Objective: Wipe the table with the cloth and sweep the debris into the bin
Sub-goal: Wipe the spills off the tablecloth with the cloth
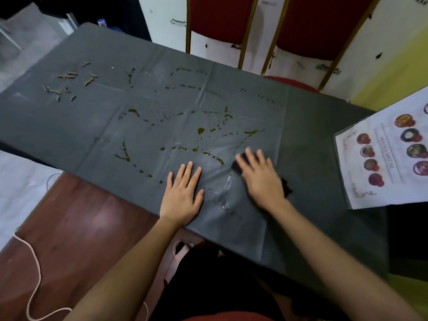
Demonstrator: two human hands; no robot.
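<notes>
Long table [69, 126] under a dark grey plastic cover, creased in a grid; red chairs [220, 17] along the far side, a printed menu sheet [389, 156] on the right end. Greenish sauce smears [201, 130] trail across the middle. Debris [69, 82], short brownish bits, lies scattered at the far left, well apart from both hands. No bin in view. The cloth [238, 165] is small and dark, sitting near the front edge at right of centre, mostly hidden under the right hand [260, 179]; only a corner shows past the fingertips and another by the wrist. That hand lies flat on it, fingers straight and spread, pressing rather than gripping. The left hand [183, 195] is also flat and splayed, palm down on the cover just beside a wet streak [228, 188], likely pinning the sheet. Judged by looks, the cloth is soft, limp and damp: it should bunch if pushed from one edge, so a broad palm over its middle suits it. The thin cover looks slippery and apt to ruck under a stroke.
</notes>
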